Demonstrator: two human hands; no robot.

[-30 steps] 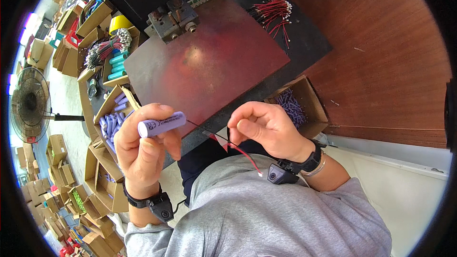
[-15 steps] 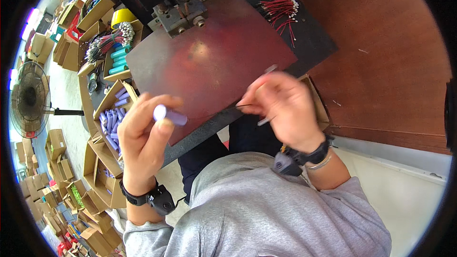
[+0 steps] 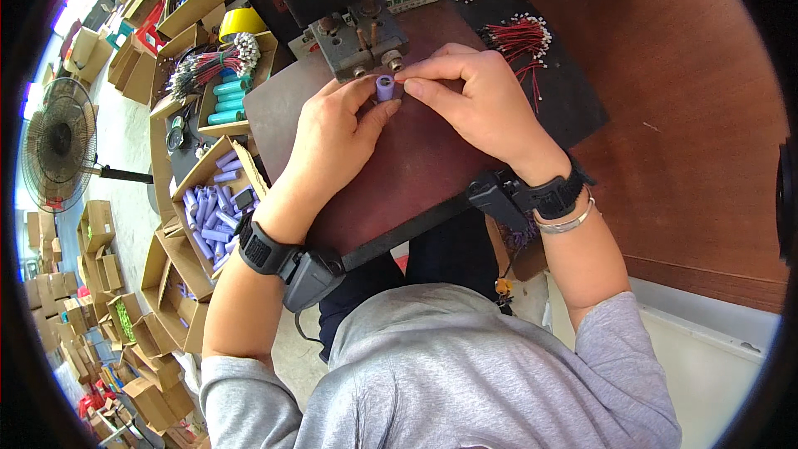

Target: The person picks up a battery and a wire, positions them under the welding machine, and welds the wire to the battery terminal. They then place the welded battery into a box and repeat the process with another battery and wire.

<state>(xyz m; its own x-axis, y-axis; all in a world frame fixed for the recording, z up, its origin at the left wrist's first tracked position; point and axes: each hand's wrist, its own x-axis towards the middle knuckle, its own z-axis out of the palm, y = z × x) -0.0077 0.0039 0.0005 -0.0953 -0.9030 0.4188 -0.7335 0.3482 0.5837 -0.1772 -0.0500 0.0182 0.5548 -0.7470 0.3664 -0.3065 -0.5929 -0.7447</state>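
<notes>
Left grip (image 3: 337, 126): cell (image 3: 385, 90) near metal block (image 3: 345, 48)

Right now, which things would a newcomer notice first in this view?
In the upper middle, the left hand holds a purple battery close to a metal block, the right hand beside it. At left, an open box holds many loose batteries; at upper right, red wires lie bunched on the dark table.

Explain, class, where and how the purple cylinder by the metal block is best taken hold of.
Pinch the purple cylinder across its curved side, probably best from the left, as the left hand does. Its narrow, round body suits a thumb-and-finger grip; one end appears close to the metal block, and the right hand crowds its right side.
</notes>
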